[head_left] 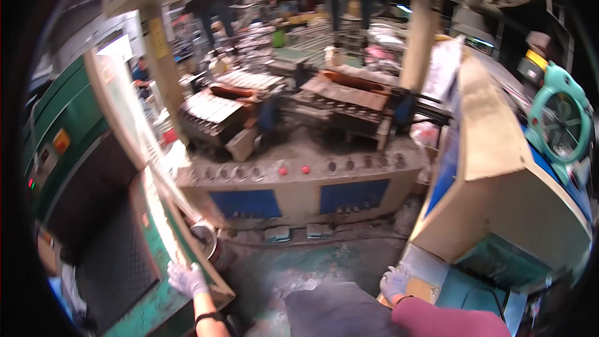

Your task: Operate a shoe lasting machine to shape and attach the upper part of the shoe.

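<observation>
My left hand [187, 279], in a pale work glove, rests on the edge of a green machine frame [165, 304] at the lower left. Its fingers are apart, and I see nothing held in them. Over on the right, my right hand [394, 282], also gloved, lies at a tan block [423, 289] on the edge of a bench-like surface. Its fingers look bent, but blur hides whether they grip anything. Between my arms, dark cloth [337, 309] covers my lap or legs.
Ahead stands a beige press [299, 193] with round dials, two red buttons and two open tool stations [215, 109]. Foot pedals [277, 234] and a bucket [204, 237] are on the floor. A beige cabinet [493, 118] and teal fan [563, 118] rise at right.
</observation>
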Available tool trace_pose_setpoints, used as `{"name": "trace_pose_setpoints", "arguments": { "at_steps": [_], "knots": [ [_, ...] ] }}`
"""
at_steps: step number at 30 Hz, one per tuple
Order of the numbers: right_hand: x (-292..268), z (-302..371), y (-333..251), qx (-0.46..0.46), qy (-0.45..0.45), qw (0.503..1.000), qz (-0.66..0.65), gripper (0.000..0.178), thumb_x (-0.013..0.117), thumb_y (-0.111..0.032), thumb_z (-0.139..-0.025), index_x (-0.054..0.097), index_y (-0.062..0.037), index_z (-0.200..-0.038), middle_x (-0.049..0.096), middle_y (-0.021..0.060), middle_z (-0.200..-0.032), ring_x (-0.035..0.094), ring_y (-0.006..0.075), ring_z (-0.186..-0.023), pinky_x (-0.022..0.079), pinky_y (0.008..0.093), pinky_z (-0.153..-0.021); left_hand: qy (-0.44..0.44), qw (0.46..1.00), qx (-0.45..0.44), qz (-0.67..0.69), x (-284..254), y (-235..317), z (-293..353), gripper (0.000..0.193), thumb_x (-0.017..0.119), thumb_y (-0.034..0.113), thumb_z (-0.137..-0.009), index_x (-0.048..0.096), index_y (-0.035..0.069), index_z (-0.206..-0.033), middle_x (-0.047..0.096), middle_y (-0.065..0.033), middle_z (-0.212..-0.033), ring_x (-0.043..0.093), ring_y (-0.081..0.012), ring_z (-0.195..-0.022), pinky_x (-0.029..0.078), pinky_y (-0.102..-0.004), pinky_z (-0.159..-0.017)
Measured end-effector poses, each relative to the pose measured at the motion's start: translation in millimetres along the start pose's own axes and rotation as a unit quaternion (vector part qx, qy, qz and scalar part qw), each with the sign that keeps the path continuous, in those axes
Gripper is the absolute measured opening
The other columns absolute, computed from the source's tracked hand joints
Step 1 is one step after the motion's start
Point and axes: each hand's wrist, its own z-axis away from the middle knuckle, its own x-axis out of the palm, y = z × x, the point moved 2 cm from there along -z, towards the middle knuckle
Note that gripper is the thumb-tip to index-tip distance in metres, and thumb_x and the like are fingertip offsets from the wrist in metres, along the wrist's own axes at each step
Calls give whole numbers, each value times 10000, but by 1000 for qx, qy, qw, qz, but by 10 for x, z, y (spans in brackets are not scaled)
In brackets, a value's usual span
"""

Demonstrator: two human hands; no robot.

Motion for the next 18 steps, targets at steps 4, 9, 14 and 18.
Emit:
{"name": "trace_pose_setpoints", "arguments": {
  "at_steps": [4, 9, 14, 18],
  "knots": [
    [51, 10, -5, -17, 55, 998, -37, 237, 608, -260, -798, 788, -113, -844, 669, 55, -1291, 371, 401, -1442, 152, 627, -1217, 78, 997, 17, 11, 74, -13, -55, 752, 737, 373, -737, 550, 71, -1399, 526, -121, -1486, 439, -281, -1411, 311, -486, -1170],
    [-38, 39, 9, -43, 73, 996, -29, 232, 605, -240, -808, 775, -86, -841, 680, 79, -1258, 388, 411, -1426, 171, 602, -1235, 27, 998, 26, 44, -115, 191, 55, 704, 716, 320, -778, 534, 176, -1443, 523, -122, -1481, 430, -293, -1415, 285, -525, -1190],
    [36, 5, -69, -52, 87, 995, -15, 236, 593, -224, -823, 769, -70, -848, 684, 90, -1244, 382, 414, -1427, 163, 602, -1239, 28, 999, 8, 21, -162, 48, 20, 747, 709, 324, -788, 483, 223, -1492, 505, -116, -1496, 419, -289, -1427, 277, -516, -1195],
    [19, 11, -40, -37, 84, 995, -29, 242, 590, -226, -820, 771, -67, -843, 684, 86, -1249, 384, 406, -1432, 174, 604, -1236, 20, 1000, 7, 16, -166, 124, 19, 756, 708, 337, -792, 474, 222, -1501, 497, -113, -1508, 412, -277, -1435, 265, -507, -1204]
  ]
}}
